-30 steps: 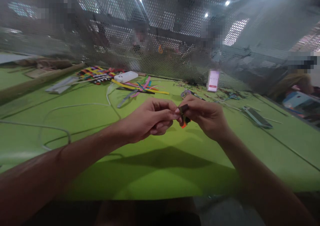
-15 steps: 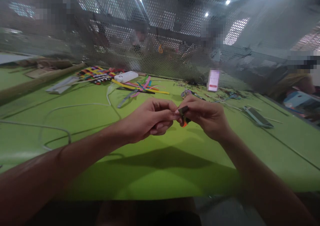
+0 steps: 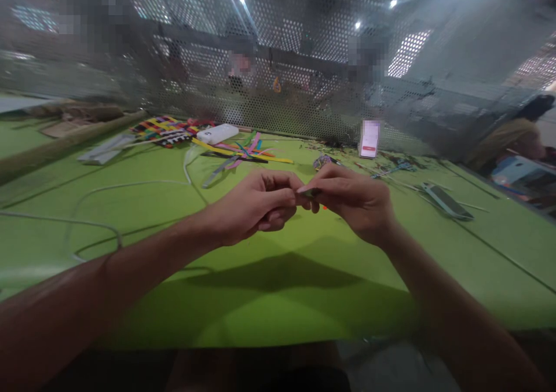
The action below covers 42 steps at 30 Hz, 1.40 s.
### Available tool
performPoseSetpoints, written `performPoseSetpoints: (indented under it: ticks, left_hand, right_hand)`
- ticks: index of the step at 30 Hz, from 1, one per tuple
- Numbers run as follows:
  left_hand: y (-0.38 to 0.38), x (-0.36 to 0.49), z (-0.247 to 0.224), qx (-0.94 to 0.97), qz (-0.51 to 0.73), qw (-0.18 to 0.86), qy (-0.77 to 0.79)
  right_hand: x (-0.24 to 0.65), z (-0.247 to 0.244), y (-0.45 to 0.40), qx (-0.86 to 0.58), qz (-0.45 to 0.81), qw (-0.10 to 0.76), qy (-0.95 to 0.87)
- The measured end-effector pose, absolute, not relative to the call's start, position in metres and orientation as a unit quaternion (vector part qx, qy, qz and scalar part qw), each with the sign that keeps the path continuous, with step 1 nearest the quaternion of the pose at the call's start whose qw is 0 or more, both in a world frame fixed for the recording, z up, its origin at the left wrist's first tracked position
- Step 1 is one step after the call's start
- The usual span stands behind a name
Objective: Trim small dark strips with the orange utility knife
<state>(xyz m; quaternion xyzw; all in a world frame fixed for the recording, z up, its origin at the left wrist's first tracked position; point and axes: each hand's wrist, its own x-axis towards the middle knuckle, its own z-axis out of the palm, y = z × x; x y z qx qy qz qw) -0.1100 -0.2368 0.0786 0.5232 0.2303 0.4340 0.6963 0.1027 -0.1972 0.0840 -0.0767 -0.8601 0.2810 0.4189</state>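
Note:
Between my hands, above the green table point(image 3: 278, 322), is a small dark strip point(image 3: 311, 193), mostly covered by fingers. My left hand point(image 3: 263, 208) is closed, its thumb and forefinger pinching the strip's left end. From the other side my right hand point(image 3: 357, 202) grips the strip with thumb and fingertips. A tiny orange spot point(image 3: 325, 208) shows just under the right fingers; whether it belongs to the held piece I cannot tell. Beyond the hands lies a loose pile of coloured strips point(image 3: 243, 153).
A colourful woven piece point(image 3: 167, 128) and a white power bank point(image 3: 218, 133) lie at the back left. A white cable point(image 3: 130, 182) loops over the left side. A lit phone point(image 3: 369, 139) stands upright near the mesh screen point(image 3: 299, 99). A long grey object point(image 3: 446, 201) rests on the right.
The right fingers have folded over the strip, turning it flatter, so less of its dark and orange parts shows. Both hands stay in nearly the same place.

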Motion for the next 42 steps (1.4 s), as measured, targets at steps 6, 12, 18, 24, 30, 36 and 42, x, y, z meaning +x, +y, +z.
performPoseSetpoints:
  ticks: [6, 12, 18, 24, 30, 36, 42]
  left_hand:
    - [-0.2355, -0.1108, 0.0776, 0.533, 0.438, 0.687, 0.23]
    - [-0.2363, -0.1105, 0.079, 0.552, 0.434, 0.669, 0.244]
    - [-0.2367, -0.1103, 0.0798, 0.563, 0.439, 0.652, 0.255]
    - [-0.2363, -0.1104, 0.0797, 0.576, 0.434, 0.639, 0.268]
    - [-0.236, -0.1104, 0.0799, 0.59, 0.429, 0.626, 0.277]
    - [-0.2352, -0.111, 0.0796, 0.597, 0.427, 0.618, 0.28]
    - [-0.2339, -0.112, 0.0768, 0.602, 0.416, 0.617, 0.288]
  right_hand:
    - [0.1035, 0.0854, -0.1966, -0.08, 0.253, 0.423, -0.866]
    - [0.1027, 0.0872, -0.1995, -0.087, 0.238, 0.424, -0.87]
    - [0.1019, 0.0881, -0.2005, -0.095, 0.216, 0.425, -0.874]
    - [0.1015, 0.0887, -0.2009, -0.096, 0.201, 0.423, -0.878]
    - [0.1016, 0.0898, -0.2018, -0.093, 0.192, 0.418, -0.883]
    - [0.1008, 0.0898, -0.2016, -0.096, 0.19, 0.418, -0.883]
    - [0.1001, 0.0872, -0.2002, -0.092, 0.214, 0.427, -0.874]
